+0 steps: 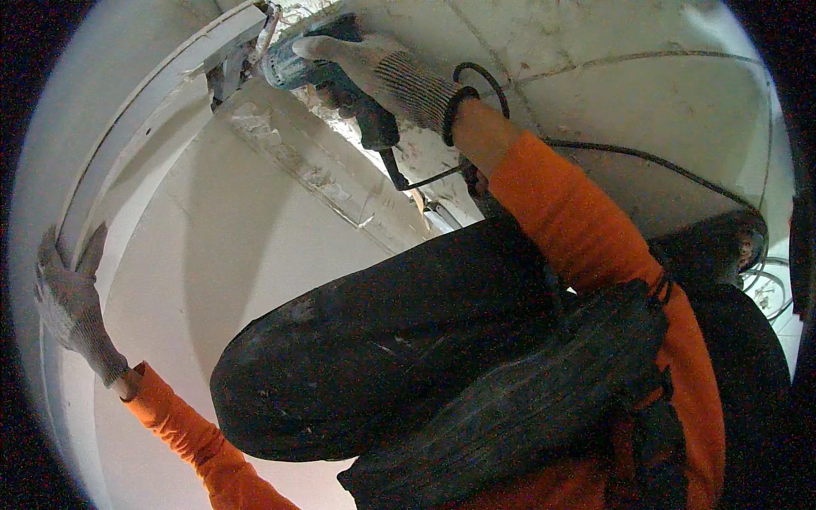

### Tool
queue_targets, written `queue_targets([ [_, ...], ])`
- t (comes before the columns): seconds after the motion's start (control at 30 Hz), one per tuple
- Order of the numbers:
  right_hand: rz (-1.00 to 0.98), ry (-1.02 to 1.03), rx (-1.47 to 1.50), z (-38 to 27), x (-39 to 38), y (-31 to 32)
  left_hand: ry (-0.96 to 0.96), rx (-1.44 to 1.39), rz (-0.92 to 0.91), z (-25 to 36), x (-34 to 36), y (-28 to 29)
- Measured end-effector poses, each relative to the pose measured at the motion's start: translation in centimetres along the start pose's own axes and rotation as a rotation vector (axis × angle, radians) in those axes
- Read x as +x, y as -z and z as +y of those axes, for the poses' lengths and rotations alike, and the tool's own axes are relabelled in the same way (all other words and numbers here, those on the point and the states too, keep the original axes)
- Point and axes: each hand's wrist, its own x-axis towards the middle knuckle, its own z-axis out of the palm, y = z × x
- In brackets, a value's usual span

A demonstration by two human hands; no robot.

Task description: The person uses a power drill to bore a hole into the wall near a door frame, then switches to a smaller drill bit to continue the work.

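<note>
My right hand, in a light knit glove with a dark cuff, is closed around a corded power tool. The tool has a teal body and a black handle, and its working tip cannot be made out. Its head is beside the broken end of a long pale frame piece, where jagged material shows. At the far left my left hand, also gloved, grips the other end of that frame piece, thumb on one side and fingers on the other.
A black cord runs from the tool across the dusty floor to the right, near loops of cable. A ragged, chipped strip borders a pale panel. My bent knee in dark trousers fills the middle.
</note>
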Motion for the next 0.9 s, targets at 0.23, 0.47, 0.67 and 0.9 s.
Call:
queue_targets([
  [0.23, -0.024, 0.064, 0.075, 0.9, 1.2, -0.3, 0.067, 0.072, -0.097, 1.1, 0.5, 1.9],
  [0.47, -0.045, 0.031, 0.01, 0.4, 1.3, -0.2, 0.044, 0.095, -0.096, 0.3, 0.4, 1.3],
  [0.67, 0.002, 0.065, 0.026, 1.7, 2.5, -0.4, 0.1, 0.024, -0.148, 1.3, 0.3, 1.8],
  [0.9, -0.047, 0.013, 0.042, 0.3, 1.7, -0.1, 0.064, 0.006, -0.04, 0.6, 0.2, 0.8],
])
